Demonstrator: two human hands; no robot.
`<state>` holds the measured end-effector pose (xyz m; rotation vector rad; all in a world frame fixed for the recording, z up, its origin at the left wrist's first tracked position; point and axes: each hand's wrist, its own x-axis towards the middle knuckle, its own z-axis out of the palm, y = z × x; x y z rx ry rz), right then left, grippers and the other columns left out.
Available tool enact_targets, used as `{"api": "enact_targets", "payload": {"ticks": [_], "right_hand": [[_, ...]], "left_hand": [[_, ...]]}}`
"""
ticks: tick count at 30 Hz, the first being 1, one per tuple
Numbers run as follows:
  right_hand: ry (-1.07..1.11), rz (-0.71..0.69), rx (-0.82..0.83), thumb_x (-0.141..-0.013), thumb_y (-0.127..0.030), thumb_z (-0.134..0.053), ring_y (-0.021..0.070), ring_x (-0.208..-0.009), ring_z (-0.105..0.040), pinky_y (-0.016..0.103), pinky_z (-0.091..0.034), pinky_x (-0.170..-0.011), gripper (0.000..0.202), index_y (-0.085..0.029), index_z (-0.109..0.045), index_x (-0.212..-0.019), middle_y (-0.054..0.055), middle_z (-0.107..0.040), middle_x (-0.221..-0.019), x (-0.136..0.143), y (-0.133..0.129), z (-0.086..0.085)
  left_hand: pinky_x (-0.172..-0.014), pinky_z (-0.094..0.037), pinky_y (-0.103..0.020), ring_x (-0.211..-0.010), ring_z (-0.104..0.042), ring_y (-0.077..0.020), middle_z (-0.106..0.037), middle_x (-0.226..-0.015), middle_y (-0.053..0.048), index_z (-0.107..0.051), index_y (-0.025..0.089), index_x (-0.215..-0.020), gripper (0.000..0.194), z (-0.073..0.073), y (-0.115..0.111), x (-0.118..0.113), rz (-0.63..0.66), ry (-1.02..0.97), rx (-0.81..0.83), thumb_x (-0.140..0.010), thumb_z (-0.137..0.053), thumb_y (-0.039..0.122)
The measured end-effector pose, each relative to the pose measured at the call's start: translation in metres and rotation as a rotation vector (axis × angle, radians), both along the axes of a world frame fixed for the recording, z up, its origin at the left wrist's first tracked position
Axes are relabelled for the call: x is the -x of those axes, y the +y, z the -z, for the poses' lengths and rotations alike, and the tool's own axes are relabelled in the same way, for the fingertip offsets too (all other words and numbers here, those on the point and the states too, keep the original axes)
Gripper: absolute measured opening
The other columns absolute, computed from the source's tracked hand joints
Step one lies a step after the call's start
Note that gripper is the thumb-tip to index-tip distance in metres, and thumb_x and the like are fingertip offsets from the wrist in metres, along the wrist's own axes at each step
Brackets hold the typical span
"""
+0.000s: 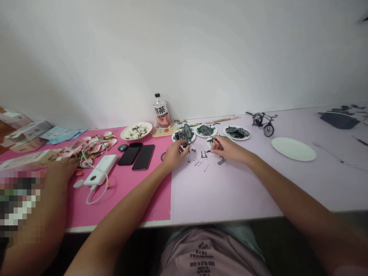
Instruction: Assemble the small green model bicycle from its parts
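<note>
My left hand (174,155) is curled in front of a plate of dark model bicycle parts (178,136), thumb and fingers closing around a small dark piece mostly hidden by them. Slightly to the right, my right hand (225,148) pinches something small and dark at its fingertips, over the edge of another plate. On the lilac surface between and below the hands lie several small loose grey parts, among them a U-shaped piece (204,155) and a flat grey piece (221,161). A dark wheel (163,156) shows partly beside my left hand.
Plates of green parts (206,130) and black parts (237,132) stand behind. An assembled toy bicycle (263,122) and a white plate (293,148) are right. Leftward are phones (143,157), a power bank (100,170), a bottle (161,113), pink petal-like pieces (96,147) and another person's arm (54,195).
</note>
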<state>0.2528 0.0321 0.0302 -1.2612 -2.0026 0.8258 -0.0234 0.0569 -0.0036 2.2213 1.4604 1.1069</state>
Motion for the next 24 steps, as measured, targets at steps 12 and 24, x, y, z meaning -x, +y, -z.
{"api": "enact_targets", "payload": {"ticks": [12, 24], "right_hand": [[-0.220, -0.007, -0.106, -0.091, -0.053, -0.065, 0.0212, -0.074, -0.060, 0.034, -0.046, -0.064, 0.037, -0.025, -0.043, -0.081, 0.003, -0.067, -0.085, 0.002, 0.002, 0.006], [0.081, 0.081, -0.226, -0.086, -0.059, -0.070, 0.0178, -0.076, -0.058, 0.031, -0.043, -0.068, 0.050, -0.025, -0.032, -0.084, 0.001, -0.060, -0.092, 0.025, -0.021, -0.005]], "left_hand": [[-0.070, -0.054, -0.030, -0.070, -0.068, -0.0151, -0.074, -0.103, -0.007, -0.069, 0.019, -0.116, 0.033, 0.002, -0.001, 0.000, 0.024, 0.049, -0.070, -0.094, -0.065, 0.045], [-0.070, -0.053, -0.026, -0.076, -0.070, -0.0140, -0.073, -0.108, -0.005, -0.071, 0.024, -0.116, 0.025, 0.008, -0.008, -0.003, 0.157, 0.262, -0.238, -0.096, -0.065, 0.039]]}}
